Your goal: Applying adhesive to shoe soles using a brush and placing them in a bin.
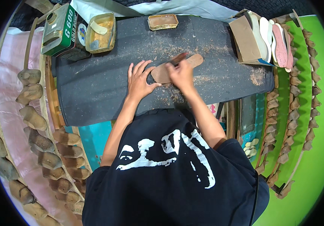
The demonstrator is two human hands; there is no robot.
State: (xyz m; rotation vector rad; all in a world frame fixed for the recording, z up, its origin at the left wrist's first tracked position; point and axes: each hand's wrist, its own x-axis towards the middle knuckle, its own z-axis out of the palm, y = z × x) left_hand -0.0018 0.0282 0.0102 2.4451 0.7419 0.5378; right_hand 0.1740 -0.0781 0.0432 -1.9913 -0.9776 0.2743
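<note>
A flat brown shoe sole [161, 75] lies aslant on the dark cloth of the workbench. My left hand [139, 82] rests at its left end, fingers spread, with the thumb and forefinger around that end. Over the middle of the sole is my right hand [181, 76], its fingers closed around a narrow tool [179, 57] with a reddish-brown part sticking out above the fist. Motion blurs this hand and the tool, so its exact kind does not show. Part of the sole is hidden beneath the right hand.
Brown shavings [169, 90] are strewn over the dark cloth [94, 83]. At the back stand a green tin [60, 34], a yellowish tray [101, 47] and a shallow dish [163, 23]. A cardboard box [245, 41] of soles is at right. Shoe lasts [34, 116] line racks on both sides.
</note>
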